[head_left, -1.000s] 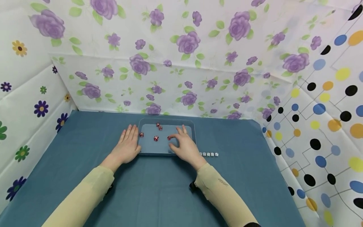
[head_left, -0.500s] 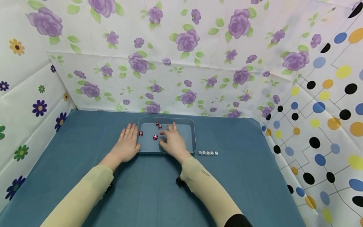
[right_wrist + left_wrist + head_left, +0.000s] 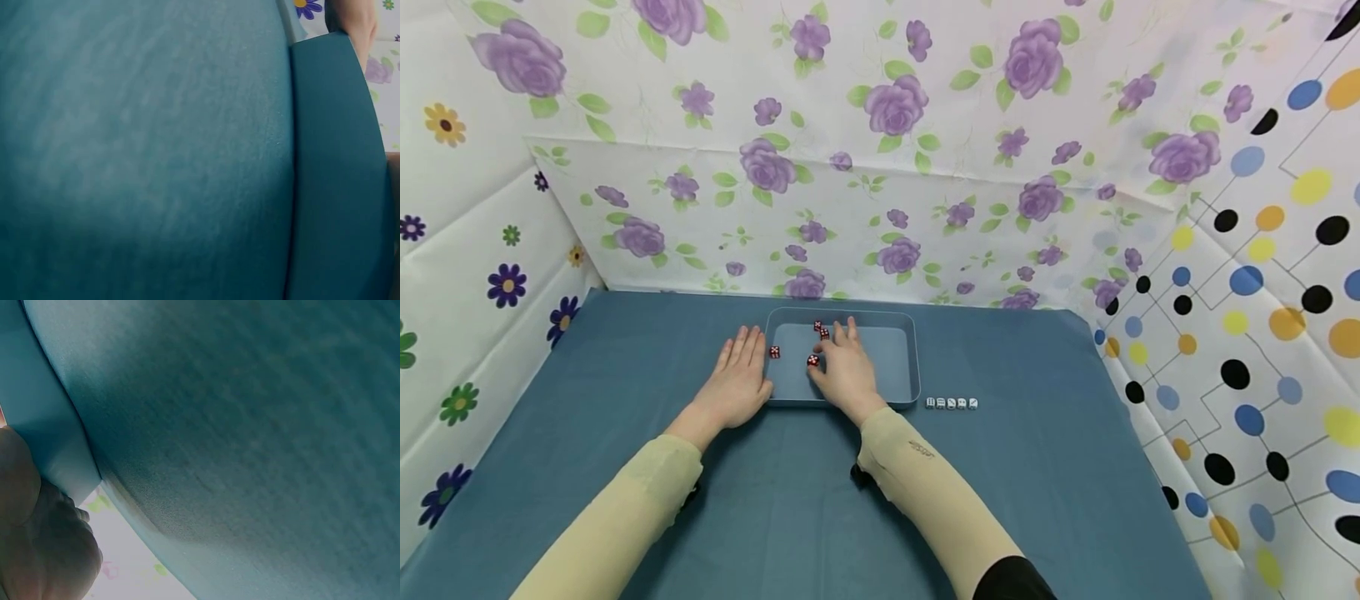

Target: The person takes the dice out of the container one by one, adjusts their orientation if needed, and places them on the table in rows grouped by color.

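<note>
Small red dice with white pips lie in a shallow blue tray [image 3: 895, 358]. Thumb and index finger of my right hand [image 3: 848, 373] pinch one red die [image 3: 812, 360] near the tray's middle, while its other fingers stretch forward. Two red dice [image 3: 821, 329] lie just beyond these fingers, and another red die [image 3: 774, 352] sits by the left wall. My left hand [image 3: 737, 383] lies with straight fingers along the tray's left side, thumb at the near-left corner. The left wrist view shows part of this hand [image 3: 47, 544] beside the tray wall [image 3: 50, 419].
A short row of several white dice [image 3: 951, 404] stands on the blue cloth [image 3: 1045, 467] right of the tray. Patterned sheets enclose the table at the back [image 3: 970, 250] and both sides.
My right hand has moved left across the tray, from the right-hand red die to the middle one. The right-hand die is no longer visible. My left hand has stayed in place.
</note>
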`<state>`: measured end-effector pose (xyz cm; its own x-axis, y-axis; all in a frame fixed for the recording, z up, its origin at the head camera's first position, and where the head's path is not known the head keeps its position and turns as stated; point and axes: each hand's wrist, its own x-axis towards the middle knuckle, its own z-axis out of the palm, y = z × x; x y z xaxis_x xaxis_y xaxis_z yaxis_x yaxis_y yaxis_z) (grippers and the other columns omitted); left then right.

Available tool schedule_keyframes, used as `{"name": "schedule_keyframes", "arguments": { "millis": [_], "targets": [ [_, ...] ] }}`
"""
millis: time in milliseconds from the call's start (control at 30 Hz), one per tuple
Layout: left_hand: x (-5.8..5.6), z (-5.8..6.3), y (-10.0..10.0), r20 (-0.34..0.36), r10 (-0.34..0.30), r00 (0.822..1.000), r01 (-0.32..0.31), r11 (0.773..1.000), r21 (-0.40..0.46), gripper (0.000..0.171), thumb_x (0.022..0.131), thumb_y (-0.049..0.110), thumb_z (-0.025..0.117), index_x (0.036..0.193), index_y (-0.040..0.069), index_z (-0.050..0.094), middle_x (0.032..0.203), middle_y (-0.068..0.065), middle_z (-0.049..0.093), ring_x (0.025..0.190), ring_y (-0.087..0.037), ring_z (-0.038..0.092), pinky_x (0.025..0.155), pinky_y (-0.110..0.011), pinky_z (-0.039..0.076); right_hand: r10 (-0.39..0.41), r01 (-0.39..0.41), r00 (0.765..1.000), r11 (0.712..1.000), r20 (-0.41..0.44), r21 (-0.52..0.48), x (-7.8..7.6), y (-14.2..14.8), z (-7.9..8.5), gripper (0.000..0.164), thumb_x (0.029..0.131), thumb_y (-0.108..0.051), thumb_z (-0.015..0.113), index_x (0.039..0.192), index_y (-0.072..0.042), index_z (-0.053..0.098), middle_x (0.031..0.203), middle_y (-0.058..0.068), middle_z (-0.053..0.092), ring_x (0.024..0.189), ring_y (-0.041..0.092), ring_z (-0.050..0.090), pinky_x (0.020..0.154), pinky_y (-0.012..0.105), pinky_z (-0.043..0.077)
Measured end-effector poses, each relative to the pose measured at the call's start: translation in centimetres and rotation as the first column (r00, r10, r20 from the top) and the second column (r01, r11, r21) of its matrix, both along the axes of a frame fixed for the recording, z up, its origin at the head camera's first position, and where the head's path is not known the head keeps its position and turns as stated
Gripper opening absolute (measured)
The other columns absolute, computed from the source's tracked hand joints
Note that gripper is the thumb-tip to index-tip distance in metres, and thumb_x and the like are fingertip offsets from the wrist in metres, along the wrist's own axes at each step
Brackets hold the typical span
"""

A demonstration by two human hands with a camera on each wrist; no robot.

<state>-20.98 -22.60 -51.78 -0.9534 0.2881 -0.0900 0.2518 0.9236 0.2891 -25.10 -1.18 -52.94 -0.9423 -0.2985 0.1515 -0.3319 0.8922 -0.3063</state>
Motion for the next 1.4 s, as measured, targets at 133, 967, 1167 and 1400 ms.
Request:
{"name": "schedule_keyframes", "arguments": {
  "millis": [133,967,1167,1400],
  "targets": [
    [-0.04,0.04,0.00,-0.002,0.004,1.000,-0.004,1.000,0.002,0.077,0.111,0.023,0.046,0.166,-0.013,0.005,0.175,-0.030,-0.002,0.162,-0.045,-0.010,0.130,-0.058,-0.005,0.011,-0.011,1.000,1.000,-0.003,0.011,0.09,-0.06,0.22,0.028,0.102,-0.041,0.074,0.122,-0.022,0.078,0.167,0.017,0.043,0.163,0.035,0.017,0.126,0.047,0.034],
    [-0.12,-0.15,-0.09,0.000,-0.007,1.000,0.007,1.000,0.022,0.076,0.111,0.022,0.045,0.166,-0.013,0.005,0.175,-0.031,-0.002,0.162,-0.045,-0.011,0.130,-0.058,-0.006,0.002,-0.003,1.000,1.000,0.026,0.031,0.51,-0.27,0.10,0.024,0.104,-0.040,0.071,0.119,-0.022,0.079,0.169,0.017,0.039,0.164,0.034,0.014,0.126,0.046,0.032],
    [0.00,-0.12,-0.16,0.003,-0.005,1.000,0.005,1.000,0.008,0.077,0.111,0.023,0.045,0.166,-0.013,0.005,0.175,-0.031,-0.002,0.162,-0.045,-0.010,0.130,-0.059,-0.005,0.015,-0.016,1.000,0.999,0.025,0.028,0.59,-0.31,0.18,0.021,0.105,-0.037,0.071,0.116,-0.021,0.078,0.169,0.018,0.039,0.163,0.035,0.016,0.125,0.046,0.035],
    [-0.12,-0.13,-0.08,-0.011,-0.007,1.000,0.007,1.000,0.020,0.077,0.110,0.022,0.046,0.166,-0.013,0.006,0.175,-0.031,-0.001,0.162,-0.046,-0.009,0.130,-0.059,-0.004,0.017,-0.018,1.000,0.999,0.012,0.034,0.54,-0.10,0.12,0.019,0.104,-0.034,0.071,0.114,-0.020,0.078,0.168,0.018,0.040,0.163,0.036,0.016,0.124,0.047,0.036]
  ]
}}
